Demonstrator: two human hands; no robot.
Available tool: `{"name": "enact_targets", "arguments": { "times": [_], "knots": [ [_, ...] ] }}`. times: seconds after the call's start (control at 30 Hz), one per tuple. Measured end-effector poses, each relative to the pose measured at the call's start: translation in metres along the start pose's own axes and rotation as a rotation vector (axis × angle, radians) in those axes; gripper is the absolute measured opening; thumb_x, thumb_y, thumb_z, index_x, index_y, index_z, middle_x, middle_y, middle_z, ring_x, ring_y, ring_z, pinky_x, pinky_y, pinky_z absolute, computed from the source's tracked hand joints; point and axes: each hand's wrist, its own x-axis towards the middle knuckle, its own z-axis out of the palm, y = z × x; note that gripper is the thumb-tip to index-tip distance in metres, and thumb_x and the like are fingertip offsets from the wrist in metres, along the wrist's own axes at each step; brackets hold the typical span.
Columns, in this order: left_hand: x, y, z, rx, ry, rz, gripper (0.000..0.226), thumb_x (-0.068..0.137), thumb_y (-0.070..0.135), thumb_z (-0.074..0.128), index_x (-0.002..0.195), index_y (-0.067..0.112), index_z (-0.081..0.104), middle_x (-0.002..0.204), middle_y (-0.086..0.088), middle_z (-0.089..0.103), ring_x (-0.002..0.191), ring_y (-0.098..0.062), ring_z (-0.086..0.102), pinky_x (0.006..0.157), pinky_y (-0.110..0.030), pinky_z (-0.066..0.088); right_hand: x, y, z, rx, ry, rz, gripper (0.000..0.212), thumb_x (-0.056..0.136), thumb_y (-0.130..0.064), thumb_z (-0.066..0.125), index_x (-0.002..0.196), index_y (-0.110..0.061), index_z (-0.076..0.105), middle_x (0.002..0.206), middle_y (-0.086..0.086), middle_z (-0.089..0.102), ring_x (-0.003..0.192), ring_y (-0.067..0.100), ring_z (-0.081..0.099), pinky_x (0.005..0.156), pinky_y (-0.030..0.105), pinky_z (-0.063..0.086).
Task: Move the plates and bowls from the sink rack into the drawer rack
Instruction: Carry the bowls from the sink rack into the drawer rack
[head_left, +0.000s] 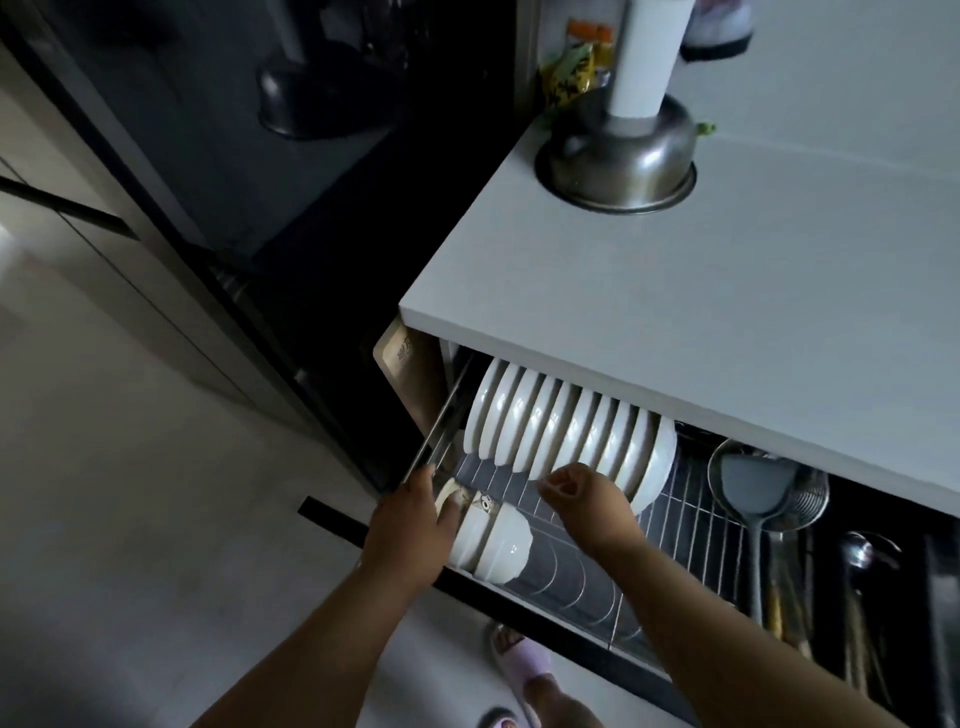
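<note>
Left hand (410, 525) grips bowls (488, 540), right hand (582, 493) loosely curled, under grey countertop (675, 291).

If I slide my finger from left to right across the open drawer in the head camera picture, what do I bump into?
Left hand on the bowls → right hand by the row of standing plates → bare wire rack → grey spatula lying on the wire skimmer → metal ladle.
</note>
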Motion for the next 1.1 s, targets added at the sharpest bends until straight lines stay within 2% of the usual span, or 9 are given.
{"name": "enact_targets", "arguments": {
  "times": [0.07,0.17,0.37,0.57,0.67,0.77,0.9,1.03,1.1],
  "knots": [
    [-0.009,0.014,-0.002,-0.029,0.024,0.040,0.052,0.098,0.040,0.046,0.143,0.017,0.037,0.138,-0.007,0.054,0.124,-0.027,0.050,0.103,-0.035,0.039,-0.013,0.003,-0.017,-0.006,0.055,-0.035,0.021,0.091,-0.039,0.058,0.095,-0.020,0.064,0.085,-0.006,0.065,0.076,0.010,0.060,0.067,0.025,0.049],
    [-0.022,0.037,-0.005,-0.043,0.037,0.115,0.047,0.097,0.037,0.047,0.140,0.020,0.042,0.131,-0.003,0.060,0.119,-0.024,0.055,0.097,-0.032,0.043,-0.037,0.008,-0.041,0.001,0.114,-0.048,0.020,0.091,-0.040,0.057,0.095,-0.021,0.064,0.088,-0.006,0.067,0.075,0.009,0.061,0.069,0.028,0.053],
    [-0.044,0.081,-0.003,-0.012,0.003,0.214,0.032,0.098,0.038,0.045,0.126,0.026,0.050,0.117,0.004,0.064,0.101,-0.018,0.060,0.082,-0.030,0.048,-0.083,0.023,-0.080,-0.027,0.219,-0.099,0.017,0.092,-0.035,0.057,0.086,-0.021,0.064,0.071,-0.008,0.062,0.056,0.002,0.052,0.053,0.018,0.040],
    [-0.063,0.117,0.008,-0.032,-0.034,0.319,0.035,0.098,0.038,0.045,0.130,0.026,0.048,0.100,0.013,0.061,0.082,-0.008,0.057,0.070,-0.027,0.045,-0.118,0.044,-0.111,-0.070,0.349,-0.091,0.016,0.092,-0.034,0.057,0.094,-0.020,0.065,0.084,-0.009,0.065,0.074,0.007,0.060,0.068,0.025,0.051],
    [-0.073,0.141,0.016,-0.017,-0.060,0.375,0.035,0.098,0.036,0.044,0.131,0.023,0.048,0.097,0.010,0.062,0.079,-0.008,0.059,0.074,-0.029,0.051,-0.135,0.059,-0.131,-0.063,0.428,-0.084,0.018,0.091,-0.034,0.058,0.096,-0.019,0.066,0.090,-0.006,0.067,0.079,0.010,0.061,0.073,0.032,0.054],
    [-0.086,0.171,0.028,0.002,-0.093,0.443,0.035,0.098,0.034,0.043,0.132,0.022,0.047,0.100,0.008,0.063,0.077,-0.011,0.061,0.074,-0.031,0.053,-0.156,0.079,-0.154,-0.011,0.524,-0.055,0.016,0.090,-0.033,0.060,0.096,-0.019,0.065,0.093,-0.005,0.066,0.083,0.012,0.062,0.075,0.034,0.053],
    [-0.113,0.219,0.054,0.035,-0.139,0.528,0.036,0.098,0.034,0.043,0.133,0.025,0.046,0.090,0.010,0.063,0.075,-0.011,0.063,0.075,-0.035,0.055,-0.195,0.119,-0.188,0.017,0.643,-0.017,0.018,0.090,-0.032,0.059,0.104,-0.022,0.063,0.099,-0.007,0.063,0.084,0.011,0.059,0.070,0.026,0.050],
    [-0.149,0.276,0.095,0.063,-0.185,0.631,0.032,0.098,0.035,0.044,0.128,0.025,0.048,0.093,0.008,0.065,0.075,-0.012,0.063,0.074,-0.036,0.055,-0.243,0.174,-0.228,0.006,0.752,0.030,0.019,0.090,-0.038,0.059,0.104,-0.026,0.061,0.095,-0.010,0.060,0.084,0.007,0.058,0.065,0.017,0.044],
    [-0.172,0.308,0.122,0.078,-0.223,0.692,0.032,0.098,0.036,0.045,0.127,0.024,0.049,0.091,0.009,0.064,0.080,-0.012,0.062,0.077,-0.035,0.054,-0.271,0.207,-0.250,0.009,0.814,0.083,0.019,0.089,-0.037,0.059,0.104,-0.025,0.062,0.093,-0.009,0.060,0.082,0.008,0.056,0.064,0.018,0.040]
  ]
}}
